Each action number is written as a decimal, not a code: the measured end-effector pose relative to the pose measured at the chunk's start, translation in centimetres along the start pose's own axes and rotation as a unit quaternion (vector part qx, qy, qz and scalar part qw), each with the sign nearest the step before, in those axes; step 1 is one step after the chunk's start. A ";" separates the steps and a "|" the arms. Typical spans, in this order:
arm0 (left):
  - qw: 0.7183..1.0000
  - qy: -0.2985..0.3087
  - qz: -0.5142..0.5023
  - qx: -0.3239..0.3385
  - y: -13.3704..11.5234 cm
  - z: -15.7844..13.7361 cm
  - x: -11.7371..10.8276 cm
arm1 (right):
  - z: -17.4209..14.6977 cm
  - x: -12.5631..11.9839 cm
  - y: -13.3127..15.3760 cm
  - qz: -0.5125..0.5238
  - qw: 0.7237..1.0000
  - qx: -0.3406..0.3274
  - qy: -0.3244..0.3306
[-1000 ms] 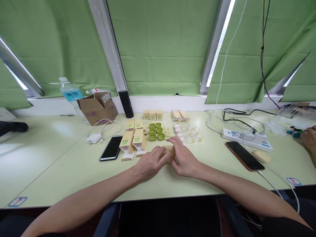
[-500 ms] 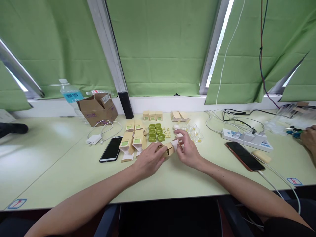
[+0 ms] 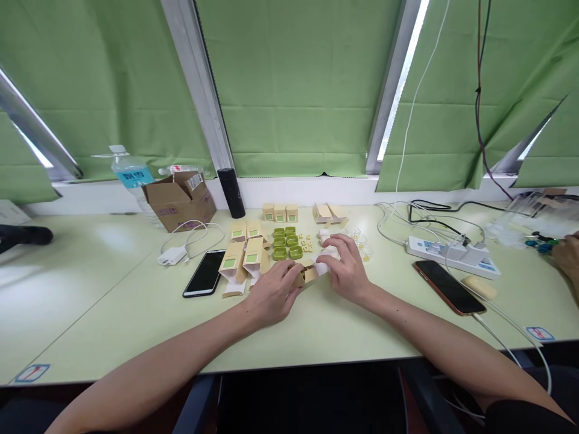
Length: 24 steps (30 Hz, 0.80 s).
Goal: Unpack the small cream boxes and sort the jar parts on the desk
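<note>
My left hand [image 3: 274, 292] is wrapped round a small cream cardboard box [image 3: 310, 275] lying on its side, its open end to the right. A white inner flap sticks out there. My right hand [image 3: 347, 271] is at that flap, its fingers bent and apart, with a fingertip at the flap's edge. Just behind the box sit several green square cups [image 3: 295, 252] in two columns. Small yellow pieces [image 3: 306, 243] lie to their right. Clear plastic parts with yellow bits [image 3: 364, 248] are partly hidden behind my right hand.
Opened cream boxes [image 3: 231, 258] stand at left beside a black phone [image 3: 203, 274]. More small boxes [image 3: 280, 213] line the back. A brown carton [image 3: 181, 202] is at back left. Right: a power strip [image 3: 452, 256], a charging phone [image 3: 447, 287], cables, another person's hand [image 3: 567, 256].
My right hand has shifted slightly right, and its fingers have loosened from the white flap, which shows more now. My left hand keeps its hold on the box.
</note>
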<state>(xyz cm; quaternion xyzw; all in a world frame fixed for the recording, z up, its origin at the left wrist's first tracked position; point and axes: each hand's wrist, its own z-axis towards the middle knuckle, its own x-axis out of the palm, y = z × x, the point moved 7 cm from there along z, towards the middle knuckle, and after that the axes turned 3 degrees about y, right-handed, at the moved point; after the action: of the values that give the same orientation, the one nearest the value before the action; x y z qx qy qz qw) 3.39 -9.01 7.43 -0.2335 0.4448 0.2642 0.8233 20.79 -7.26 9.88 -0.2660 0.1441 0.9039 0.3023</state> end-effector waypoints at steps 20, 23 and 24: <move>1.000 -0.003 0.019 0.023 -0.1 -0.5 0.6 | 0.3 -0.3 2.3 0.054 0.996 -0.008 0.072; 0.998 0.001 0.050 0.033 -0.4 -0.6 0.7 | 0.2 0.0 2.5 0.035 0.996 0.006 0.080; 0.997 0.004 0.062 0.037 -0.6 -0.6 0.6 | 0.2 0.1 2.5 0.026 0.996 0.013 0.083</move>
<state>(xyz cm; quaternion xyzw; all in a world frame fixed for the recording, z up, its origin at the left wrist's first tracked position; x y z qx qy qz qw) 3.71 -9.65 6.68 -0.1758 0.4709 0.2967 0.8120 19.08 -9.08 10.21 -0.3326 0.1874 0.8843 0.2688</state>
